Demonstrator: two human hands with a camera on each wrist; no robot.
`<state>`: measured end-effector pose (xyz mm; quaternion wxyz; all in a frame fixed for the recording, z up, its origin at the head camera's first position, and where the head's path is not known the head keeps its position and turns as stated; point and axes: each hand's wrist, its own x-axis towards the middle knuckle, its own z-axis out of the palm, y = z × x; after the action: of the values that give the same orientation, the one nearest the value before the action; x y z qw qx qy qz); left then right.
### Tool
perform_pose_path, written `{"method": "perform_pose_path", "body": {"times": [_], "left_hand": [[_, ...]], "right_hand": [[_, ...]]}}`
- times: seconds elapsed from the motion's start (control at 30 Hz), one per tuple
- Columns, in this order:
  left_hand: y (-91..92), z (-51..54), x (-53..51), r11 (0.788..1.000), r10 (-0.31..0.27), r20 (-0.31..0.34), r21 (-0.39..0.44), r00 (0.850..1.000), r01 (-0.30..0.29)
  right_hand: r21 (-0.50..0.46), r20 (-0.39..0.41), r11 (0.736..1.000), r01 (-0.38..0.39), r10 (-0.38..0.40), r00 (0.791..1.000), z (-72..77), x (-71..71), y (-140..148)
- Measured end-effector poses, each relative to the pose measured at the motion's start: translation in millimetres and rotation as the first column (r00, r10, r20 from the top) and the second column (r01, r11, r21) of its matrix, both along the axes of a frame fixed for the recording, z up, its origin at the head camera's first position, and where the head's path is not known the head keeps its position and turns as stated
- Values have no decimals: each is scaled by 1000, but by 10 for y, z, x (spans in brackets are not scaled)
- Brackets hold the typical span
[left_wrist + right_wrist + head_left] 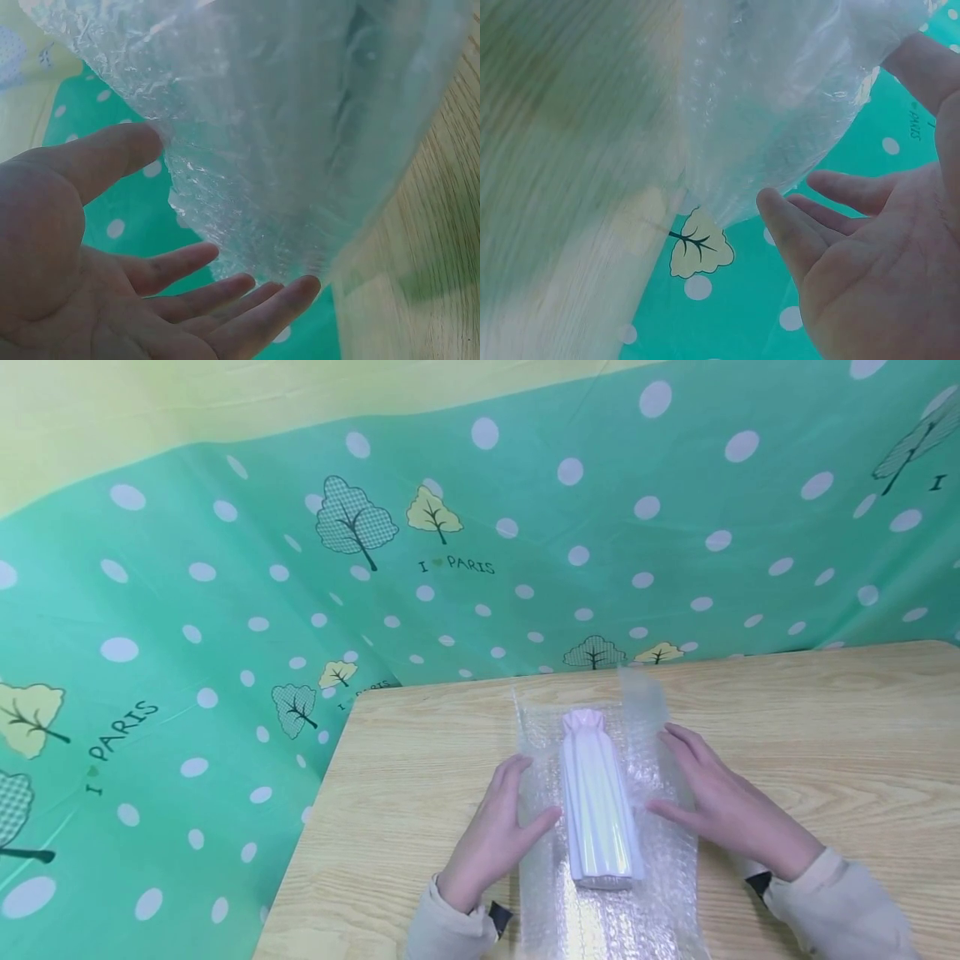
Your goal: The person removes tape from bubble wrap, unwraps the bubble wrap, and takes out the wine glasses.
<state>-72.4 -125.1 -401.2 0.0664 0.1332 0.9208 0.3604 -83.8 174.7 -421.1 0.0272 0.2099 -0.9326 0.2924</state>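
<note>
A white, pleated vase-like object [598, 802] with a scalloped neck lies on a sheet of clear bubble wrap [543, 902], its neck toward the back of the table. On its left side is my left hand [495, 831], thumb and fingers spread along the wrap's edge. My right hand [731, 802] is on the other side, fingers at a raised flap of the wrap. In the left wrist view the bubble wrap [225, 150] stands up in front of the left hand [127, 277]. The right wrist view shows the right hand's [885, 247] extended fingers beside the wrap [780, 112].
The light wooden table [390, 793] bears the sheet. Behind it and to its left hangs a green curtain [450, 635] with white dots, printed trees and lettering. A pale yellow band runs along the curtain's top.
</note>
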Motion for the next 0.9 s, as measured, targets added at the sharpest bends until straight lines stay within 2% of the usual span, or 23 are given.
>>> {"method": "perform_pose_path", "body": {"times": [0.3, 0.9], "left_hand": [[-23, 4, -6, 1000, -3, -3, -8, 1000, 3], [-58, 19, -31, 1000, 14, 39, 3, 999, -14]], "right_hand": [[11, -17, 1000, -3, 3, 1000, 0, -11, 27], [16, -6, 1000, 8, -8, 1000, 9, -23, 75]]}}
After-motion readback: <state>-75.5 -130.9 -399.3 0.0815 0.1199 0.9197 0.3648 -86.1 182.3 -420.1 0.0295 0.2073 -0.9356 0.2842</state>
